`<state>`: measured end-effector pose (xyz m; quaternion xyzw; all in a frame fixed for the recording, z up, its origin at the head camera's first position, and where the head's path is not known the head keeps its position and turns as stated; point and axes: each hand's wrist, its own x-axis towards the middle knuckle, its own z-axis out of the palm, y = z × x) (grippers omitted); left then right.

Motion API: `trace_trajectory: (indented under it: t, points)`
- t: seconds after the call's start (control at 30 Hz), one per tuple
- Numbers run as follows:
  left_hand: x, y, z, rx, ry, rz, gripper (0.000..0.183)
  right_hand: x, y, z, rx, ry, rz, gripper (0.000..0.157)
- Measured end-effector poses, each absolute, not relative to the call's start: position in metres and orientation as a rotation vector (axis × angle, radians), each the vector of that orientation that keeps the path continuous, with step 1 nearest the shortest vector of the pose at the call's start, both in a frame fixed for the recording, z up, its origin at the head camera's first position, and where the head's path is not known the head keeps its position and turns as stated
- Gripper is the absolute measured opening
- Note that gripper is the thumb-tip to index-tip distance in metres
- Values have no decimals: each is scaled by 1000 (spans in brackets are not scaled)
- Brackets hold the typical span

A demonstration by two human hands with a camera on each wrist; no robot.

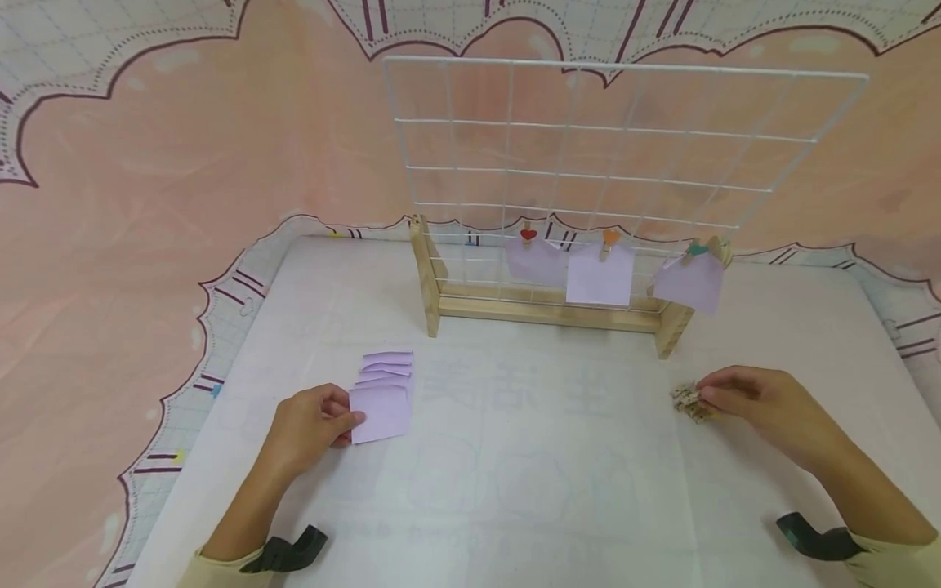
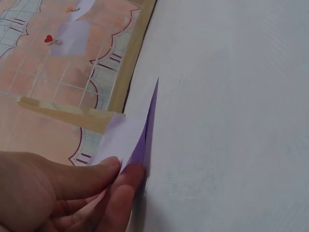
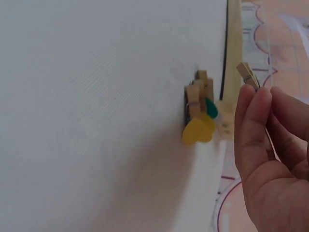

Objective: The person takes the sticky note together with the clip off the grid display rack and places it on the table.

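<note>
Between thumb and fingers, my left hand [image 1: 312, 429] pinches a square purple paper sheet [image 1: 380, 414] by its left edge. The left wrist view shows that sheet [image 2: 123, 137] tilted up off the white surface. Several more purple sheets [image 1: 388, 359] lie overlapped just behind it. My right hand [image 1: 764, 412] is at a small pile of wooden clothespins [image 1: 689, 402] on the right. In the right wrist view its fingertips pinch one clothespin [image 3: 248, 75], while others, with a yellow heart [image 3: 199, 129] and a green one showing, lie beside the hand.
A white wire grid [image 1: 603, 126] stands in a wooden base [image 1: 547, 314] at the back. Three purple sheets hang on it by clothespins with red, orange [image 1: 610, 238] and green decorations. Black straps [image 1: 287, 552] are on both wrists.
</note>
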<state>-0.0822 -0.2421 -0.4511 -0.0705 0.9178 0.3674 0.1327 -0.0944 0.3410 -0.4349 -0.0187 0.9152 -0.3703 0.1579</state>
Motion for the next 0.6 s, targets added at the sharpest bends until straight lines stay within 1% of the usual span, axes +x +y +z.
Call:
trace_trajectory:
  t: [0.33, 0.5, 0.6]
  points:
    - [-82, -245, -447, -215, 2683, 993, 34, -82, 369, -439, 35, 2574, -975, 39]
    - [-84, -247, -446, -222, 2655, 984, 40, -78, 376, -444, 51, 2511, -1046, 39]
    - [-85, -247, -446, -222, 2644, 986, 40, -77, 378, -449, 47, 2477, -1089, 38]
